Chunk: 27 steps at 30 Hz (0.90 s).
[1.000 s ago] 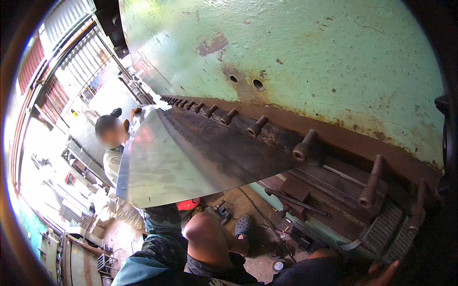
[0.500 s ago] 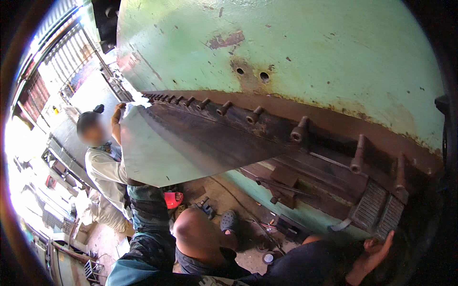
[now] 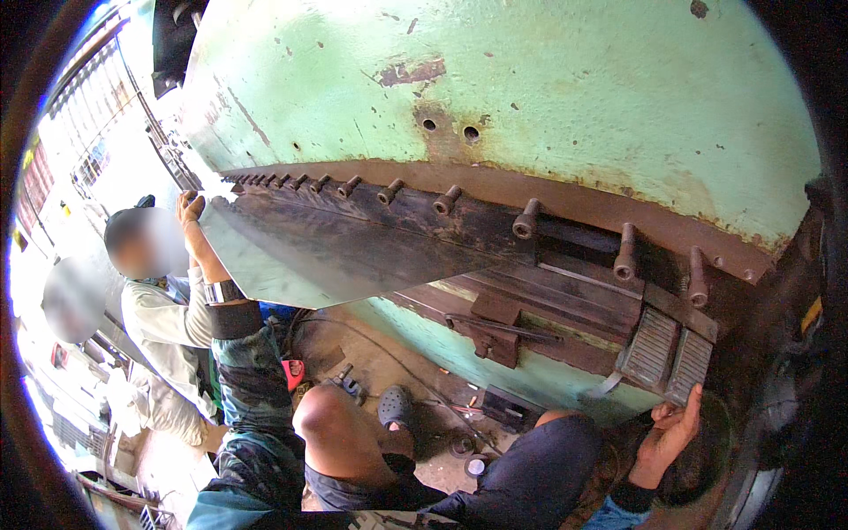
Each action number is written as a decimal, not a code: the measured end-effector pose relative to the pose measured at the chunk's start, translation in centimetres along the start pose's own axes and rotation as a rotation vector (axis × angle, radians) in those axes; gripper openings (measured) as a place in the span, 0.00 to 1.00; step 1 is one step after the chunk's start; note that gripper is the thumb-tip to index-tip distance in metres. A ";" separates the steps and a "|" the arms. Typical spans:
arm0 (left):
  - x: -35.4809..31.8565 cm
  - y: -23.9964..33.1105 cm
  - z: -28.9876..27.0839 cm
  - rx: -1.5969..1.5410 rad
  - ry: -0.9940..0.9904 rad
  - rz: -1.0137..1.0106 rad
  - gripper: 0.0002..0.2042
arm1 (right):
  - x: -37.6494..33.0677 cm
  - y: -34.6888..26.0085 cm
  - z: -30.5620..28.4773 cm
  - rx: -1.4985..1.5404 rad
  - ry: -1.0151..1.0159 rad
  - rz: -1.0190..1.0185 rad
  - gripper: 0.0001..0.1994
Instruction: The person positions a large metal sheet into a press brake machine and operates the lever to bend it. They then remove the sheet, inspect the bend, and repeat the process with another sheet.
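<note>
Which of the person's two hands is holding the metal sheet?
The left hand, raised high at the sheet's far left edge. The right hand is low, below the ribbed blocks, away from the sheet.

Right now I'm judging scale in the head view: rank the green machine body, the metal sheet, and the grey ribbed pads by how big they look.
1. Green machine body, largest.
2. Metal sheet.
3. Grey ribbed pads, smallest, though nearer the camera.

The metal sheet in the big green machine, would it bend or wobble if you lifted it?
The metal sheet looks thin and wide, so it would probably flex and wobble. Its shiny face suggests it is slippery, and its thin edges may be sharp. The left hand grips its far corner, so it likely needs steadying. The right hand is by the machine.
</note>
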State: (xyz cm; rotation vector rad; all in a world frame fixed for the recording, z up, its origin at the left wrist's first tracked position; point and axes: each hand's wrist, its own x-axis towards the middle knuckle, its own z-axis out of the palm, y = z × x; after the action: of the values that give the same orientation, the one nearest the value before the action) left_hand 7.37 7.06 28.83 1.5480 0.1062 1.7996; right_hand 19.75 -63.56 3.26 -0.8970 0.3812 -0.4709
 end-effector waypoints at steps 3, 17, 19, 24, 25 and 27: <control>-0.4 0.3 0.7 -0.108 0.057 -0.063 0.12 | 0.3 0.3 -0.5 0.011 -0.032 -0.008 0.25; 0.1 1.3 -0.1 -0.487 -0.165 -0.544 0.12 | -6.8 0.5 1.4 -0.368 0.028 0.091 0.27; -0.1 1.8 0.2 -0.681 -0.131 -0.609 0.10 | -7.7 0.7 2.6 -0.397 -0.229 0.171 0.29; -1.9 2.5 0.4 -0.066 -0.187 -0.075 0.16 | -6.2 1.2 6.4 -0.266 -0.143 0.333 0.35; -2.4 2.5 0.3 0.087 -0.216 0.028 0.18 | -6.2 1.3 6.6 -0.362 -0.089 0.343 0.34; -3.1 2.3 0.3 0.199 -0.201 0.133 0.16 | -6.3 1.4 6.9 -0.343 -0.090 0.333 0.34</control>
State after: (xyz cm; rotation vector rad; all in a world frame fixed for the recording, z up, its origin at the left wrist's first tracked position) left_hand 6.55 3.49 27.52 1.9087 0.0891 1.7653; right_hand 18.28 -54.95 6.82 -1.1559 0.5277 -0.0568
